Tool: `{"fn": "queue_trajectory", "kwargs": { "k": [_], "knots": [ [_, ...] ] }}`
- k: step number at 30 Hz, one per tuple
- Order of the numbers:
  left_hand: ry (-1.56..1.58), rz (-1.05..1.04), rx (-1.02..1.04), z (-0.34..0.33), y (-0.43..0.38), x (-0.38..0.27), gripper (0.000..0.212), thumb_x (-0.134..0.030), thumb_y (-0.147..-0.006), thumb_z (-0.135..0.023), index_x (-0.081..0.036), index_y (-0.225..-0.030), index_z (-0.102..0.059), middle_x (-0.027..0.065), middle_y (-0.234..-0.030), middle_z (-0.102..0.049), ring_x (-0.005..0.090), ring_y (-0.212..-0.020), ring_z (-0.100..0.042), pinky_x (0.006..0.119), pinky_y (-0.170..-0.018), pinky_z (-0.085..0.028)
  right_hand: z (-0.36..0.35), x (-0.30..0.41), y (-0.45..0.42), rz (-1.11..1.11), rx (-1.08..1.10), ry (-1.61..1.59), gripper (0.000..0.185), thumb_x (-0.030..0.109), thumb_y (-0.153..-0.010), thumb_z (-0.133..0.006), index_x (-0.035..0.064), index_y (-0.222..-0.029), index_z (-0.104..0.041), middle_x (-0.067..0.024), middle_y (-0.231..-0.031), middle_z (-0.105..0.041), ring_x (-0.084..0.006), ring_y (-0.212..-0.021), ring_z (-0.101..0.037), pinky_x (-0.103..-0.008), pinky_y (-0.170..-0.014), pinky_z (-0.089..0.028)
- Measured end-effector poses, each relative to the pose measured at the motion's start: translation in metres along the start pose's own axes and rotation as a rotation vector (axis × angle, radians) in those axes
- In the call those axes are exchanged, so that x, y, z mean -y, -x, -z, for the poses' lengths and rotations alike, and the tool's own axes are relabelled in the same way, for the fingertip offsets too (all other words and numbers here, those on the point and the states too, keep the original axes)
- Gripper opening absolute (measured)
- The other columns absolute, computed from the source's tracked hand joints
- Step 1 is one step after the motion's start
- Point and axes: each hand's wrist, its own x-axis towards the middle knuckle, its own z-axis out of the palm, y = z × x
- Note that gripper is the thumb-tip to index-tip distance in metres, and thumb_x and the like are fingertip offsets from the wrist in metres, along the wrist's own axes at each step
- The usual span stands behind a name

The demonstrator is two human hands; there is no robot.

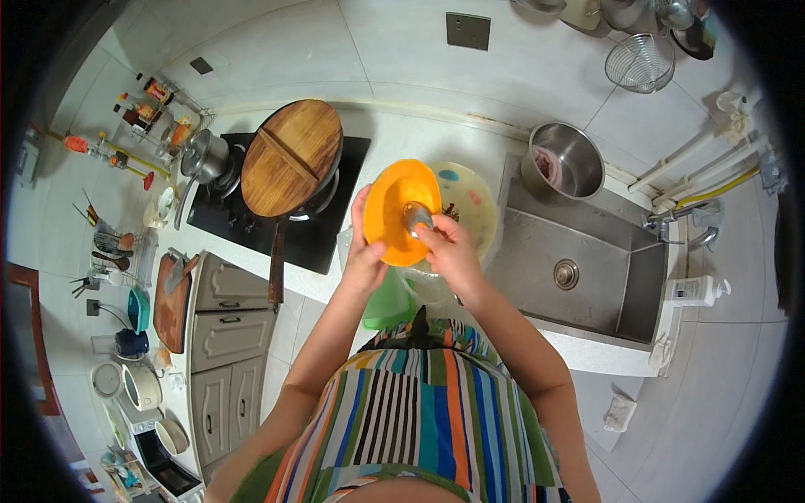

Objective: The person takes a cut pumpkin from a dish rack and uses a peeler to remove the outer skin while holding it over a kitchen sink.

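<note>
My left hand (pixel 366 264) grips the lower left rim of a hollowed orange pumpkin half (pixel 385 207), whose cut side faces up. In my right hand (pixel 454 251) is a metal spoon (pixel 415 217), its bowl inside the pumpkin's hollow and its handle mostly hidden by my fingers. The flesh around the spoon looks smooth. Behind and partly under the pumpkin is a pale round board or basin (pixel 481 220) with coloured patches; which of the two I cannot tell. Some dark scraps (pixel 450 212) show on it.
At the right is a steel sink (pixel 585 245), with a steel pot (pixel 582 160) at its back edge holding pinkish meat (pixel 546 166). A wok with a wooden lid (pixel 292 157) and a small saucepan (pixel 206 154) stand on the hob. A green container or bag (pixel 387 302) hangs below my hands.
</note>
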Motion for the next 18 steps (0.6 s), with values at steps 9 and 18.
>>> {"fn": "queue_trajectory", "kwargs": {
  "k": [9,18],
  "knots": [
    [0.139,0.240,-0.272,0.003,-0.004,-0.019,0.050,-0.031,-0.071,-0.045,-0.001,-0.110,-0.035,0.0128,-0.108,-0.043,0.0252,-0.099,-0.043,0.036,-0.085,-0.034,0.008,0.015,0.000,0.194,0.059,0.395,0.020,0.020,-0.078,-0.045,0.0003,-0.079,-0.048,-0.0075,-0.060,-0.052,-0.0124,-0.049,-0.050,-0.0249,-0.047,-0.040],
    [0.181,0.238,-0.133,0.023,0.002,-0.004,0.068,-0.048,-0.065,-0.053,-0.008,-0.116,-0.031,0.0087,-0.115,-0.038,0.0245,-0.104,-0.039,0.038,-0.087,-0.033,0.006,0.002,-0.007,0.065,0.093,0.178,0.021,0.021,-0.079,-0.044,0.0001,-0.077,-0.050,-0.0062,-0.060,-0.053,-0.0134,-0.052,-0.051,-0.0246,-0.051,-0.039]
  ]
}}
